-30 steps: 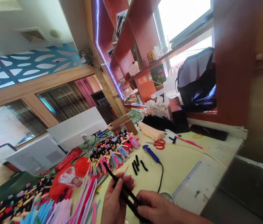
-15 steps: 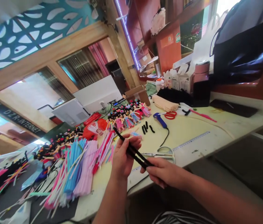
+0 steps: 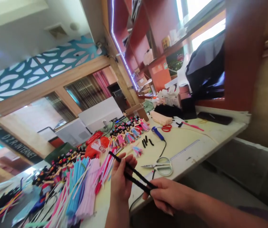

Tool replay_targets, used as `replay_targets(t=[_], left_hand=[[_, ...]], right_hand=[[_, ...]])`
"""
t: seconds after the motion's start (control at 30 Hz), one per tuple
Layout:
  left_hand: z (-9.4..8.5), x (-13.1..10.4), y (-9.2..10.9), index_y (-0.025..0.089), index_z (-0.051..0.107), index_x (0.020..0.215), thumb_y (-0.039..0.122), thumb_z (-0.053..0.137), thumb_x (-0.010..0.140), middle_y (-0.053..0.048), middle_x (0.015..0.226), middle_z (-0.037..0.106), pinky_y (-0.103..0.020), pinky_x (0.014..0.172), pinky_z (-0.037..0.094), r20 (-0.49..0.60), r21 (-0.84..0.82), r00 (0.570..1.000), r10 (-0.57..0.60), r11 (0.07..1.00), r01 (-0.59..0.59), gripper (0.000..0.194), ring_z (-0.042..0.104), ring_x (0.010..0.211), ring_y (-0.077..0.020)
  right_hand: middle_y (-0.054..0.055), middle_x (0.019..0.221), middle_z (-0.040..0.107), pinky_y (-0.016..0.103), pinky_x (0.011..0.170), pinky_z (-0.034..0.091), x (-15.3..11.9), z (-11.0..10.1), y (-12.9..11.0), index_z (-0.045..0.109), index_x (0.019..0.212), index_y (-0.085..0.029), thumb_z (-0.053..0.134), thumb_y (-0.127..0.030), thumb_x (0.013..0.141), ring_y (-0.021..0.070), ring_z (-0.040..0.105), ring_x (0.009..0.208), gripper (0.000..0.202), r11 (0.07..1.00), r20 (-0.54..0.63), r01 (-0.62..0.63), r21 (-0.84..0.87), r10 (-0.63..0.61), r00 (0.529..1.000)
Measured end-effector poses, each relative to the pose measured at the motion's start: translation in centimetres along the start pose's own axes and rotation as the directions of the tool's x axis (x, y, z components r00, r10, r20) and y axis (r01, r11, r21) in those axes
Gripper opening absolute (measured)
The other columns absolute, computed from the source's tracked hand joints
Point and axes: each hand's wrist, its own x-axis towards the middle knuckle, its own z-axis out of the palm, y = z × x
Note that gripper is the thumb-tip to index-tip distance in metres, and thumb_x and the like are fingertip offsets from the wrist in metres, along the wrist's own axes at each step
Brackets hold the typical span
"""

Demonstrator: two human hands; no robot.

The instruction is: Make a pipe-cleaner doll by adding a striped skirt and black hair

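Two black fuzzy pipe-cleaner lengths [image 3: 140,174] run between my hands, above the front edge of the table. They lie apart in the middle and come together at my right hand [image 3: 167,193], whose thumb and fingers pinch their ends. My left hand [image 3: 122,175] grips them further along with the thumb, palm partly turned up, and one tip sticks out past it. Scissors with pale handles [image 3: 157,165] lie on the table just beyond my hands. Several short black pieces [image 3: 144,142] and a small doll in a pink and blue skirt [image 3: 137,150] lie behind.
Bundles of blue and lilac pipe cleaners [image 3: 88,186] cover the left side, with many small dolls [image 3: 124,133] behind. A blue glue gun [image 3: 157,133], red scissors [image 3: 166,128], a ruler [image 3: 186,148] and a dark phone-like slab [image 3: 214,117] lie to the right. A cable crosses the tabletop.
The view has tilted upward, showing more ceiling and shelving. The two black lengths are spread wider apart between my hands. The pale-handled scissors show more fully.
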Motion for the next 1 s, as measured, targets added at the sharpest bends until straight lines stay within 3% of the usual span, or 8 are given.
replay_targets(t=[0.23, 0.4, 0.47, 0.53, 0.63, 0.7, 0.8, 1.0], left_hand=[[0.3, 1.7, -0.1, 0.016, 0.068, 0.083, 0.019, 0.075, 0.068, -0.007, 0.075, 0.075, -0.033, 0.071, 0.059, 0.04, -0.056, 0.999, -0.011, 0.998, 0.014, 0.017, 0.071, 0.069, -0.0195], [-0.7, 5.2, -0.3, 0.016, 0.068, 0.087, 0.023, 0.055, 0.086, -0.009, 0.084, 0.075, -0.032, 0.066, 0.059, -0.061, -0.055, 0.994, -0.093, 0.994, 0.09, 0.014, 0.072, 0.075, -0.02], [-1.3, 7.1, -0.4, 0.016, 0.067, 0.086, 0.02, 0.048, 0.089, -0.007, 0.081, 0.075, -0.03, 0.061, 0.059, -0.122, -0.022, 0.984, -0.132, 0.991, 0.13, 0.019, 0.071, 0.07, -0.0182], [-2.0, 9.1, -0.7, 0.016, 0.065, 0.083, 0.016, 0.046, 0.089, -0.006, 0.075, 0.074, -0.027, 0.057, 0.057, -0.172, 0.01, 0.972, -0.161, 0.986, 0.165, 0.02, 0.07, 0.064, -0.0163], [-3.2, 12.0, -1.1, 0.015, 0.064, 0.077, 0.013, 0.046, 0.087, -0.004, 0.067, 0.071, -0.023, 0.052, 0.055, -0.245, 0.03, 0.953, -0.178, 0.981, 0.191, 0.02, 0.066, 0.055, -0.0134], [-4.4, 13.9, -1.6, 0.015, 0.064, 0.077, 0.013, 0.047, 0.087, -0.003, 0.063, 0.07, -0.023, 0.05, 0.054, -0.283, 0.034, 0.941, -0.186, 0.978, 0.204, 0.019, 0.064, 0.052, -0.0126], [-6.7, 16.2, -2.9, 0.017, 0.065, 0.079, 0.016, 0.057, 0.082, -0.001, 0.063, 0.069, -0.022, 0.051, 0.053, -0.291, 0.058, 0.942, -0.168, 0.98, 0.193, 0.009, 0.063, 0.051, -0.0117], [-9.3, 17.8, -4.7, 0.018, 0.065, 0.078, 0.025, 0.075, 0.068, 0.002, 0.06, 0.065, -0.019, 0.052, 0.051, -0.291, 0.105, 0.938, -0.191, 0.968, 0.229, 0.016, 0.058, 0.05, -0.0086]], right_hand=[[-0.008, 0.044, 0.045, 0.016, 0.037, 0.03, -0.9, -2.0, -1.4, 0.061, 0.092, -0.015, 0.043, -0.017, 0.073, 0.006, 0.036, 0.035, 0.026, 0.997, -0.051, -0.009, -0.073, 0.005, 0.999], [-0.008, 0.048, 0.043, 0.018, 0.039, 0.026, -3.9, -8.5, -3.9, 0.062, 0.098, -0.013, 0.05, -0.031, 0.081, 0.0054, 0.034, 0.038, 0.028, 0.987, -0.179, 0.04, -0.157, -0.068, 0.981], [-0.009, 0.047, 0.039, 0.019, 0.04, 0.024, -4.1, -12.3, -4.9, 0.061, 0.1, -0.013, 0.05, -0.041, 0.082, 0.0061, 0.032, 0.038, 0.035, 0.972, -0.36, 0.096, -0.215, -0.171, 0.917], [-0.008, 0.049, 0.039, 0.021, 0.041, 0.026, -3.1, -16.3, -6.0, 0.061, 0.102, -0.014, 0.051, -0.043, 0.083, 0.0077, 0.033, 0.041, 0.037, 0.94, -0.559, 0.078, -0.331, -0.262, 0.787], [-0.004, 0.054, 0.048, 0.022, 0.047, 0.035, -0.3, -22.2, -7.0, 0.064, 0.099, -0.016, 0.048, -0.035, 0.084, 0.0119, 0.045, 0.049, 0.029, 0.842, -0.76, -0.163, -0.515, -0.36, 0.541], [0.004, 0.076, 0.067, 0.024, 0.06, 0.045, 2.0, -25.7, -7.4, 0.065, 0.105, -0.016, 0.047, -0.025, 0.083, 0.0164, 0.06, 0.069, 0.03, 0.718, -0.794, -0.373, -0.588, -0.422, 0.439], [0.01, 0.11, 0.071, 0.025, 0.075, 0.048, 5.5, -30.1, -7.6, 0.064, 0.115, -0.016, 0.043, -0.017, 0.084, 0.0207, 0.065, 0.093, 0.038, 0.502, -0.776, -0.599, -0.624, -0.488, 0.399], [0.009, 0.108, 0.072, 0.028, 0.078, 0.048, 11.9, -36.0, -8.8, 0.065, 0.116, -0.02, 0.046, -0.02, 0.087, 0.0229, 0.067, 0.095, 0.034, 0.364, -0.773, -0.706, -0.608, -0.472, 0.423]])
